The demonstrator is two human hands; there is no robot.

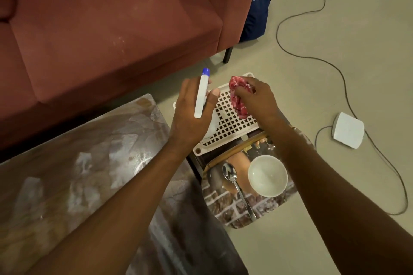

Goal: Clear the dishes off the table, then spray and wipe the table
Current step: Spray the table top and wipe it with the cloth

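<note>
Holding spray bottle left, cloth right — hands together.

- Left hand: back toward the camera, fingers extended, thumb pressing inward; closed around a slim object held upright.
- Left forearm: bare, running from the lower left edge of the view up to the wrist.
- Right hand: knuckles up, fingers curled in a pinch, gripping soft material.
- Right forearm: bare, entering from the lower right corner, angled up and leftward.
- Both hands: level, close together, apart.
</note>
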